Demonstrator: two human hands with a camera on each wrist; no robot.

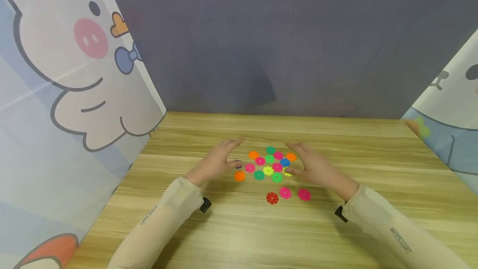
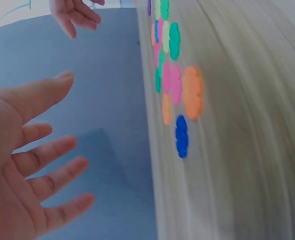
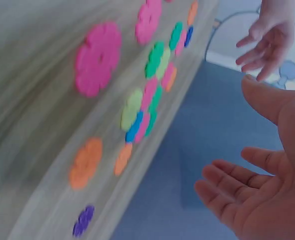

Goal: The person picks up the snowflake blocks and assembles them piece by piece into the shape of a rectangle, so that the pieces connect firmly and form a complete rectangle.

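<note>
Several flat, notched plastic discs lie spread on the wooden table in the head view, among them a red disc [image 1: 272, 198], a blue disc [image 1: 285, 162] and an orange disc [image 1: 240, 176]. My left hand [image 1: 218, 162] hovers at the left side of the group, fingers spread and nothing held. Opposite it, my right hand [image 1: 317, 167] is held over the right side, partly hiding a yellow disc [image 1: 287, 172]. Both palms face inward. In the left wrist view a dark blue disc [image 2: 182, 136] lies nearest the left hand. The right wrist view shows a purple disc [image 3: 83, 220].
The wood-grain table [image 1: 239, 235] runs back to a dark grey panel [image 1: 261, 45]. Cartoon-printed panels stand at the left [image 1: 74, 94] and right [image 1: 455, 107]. Two pink discs [image 1: 285, 192] lie nearer the front, beside the red one.
</note>
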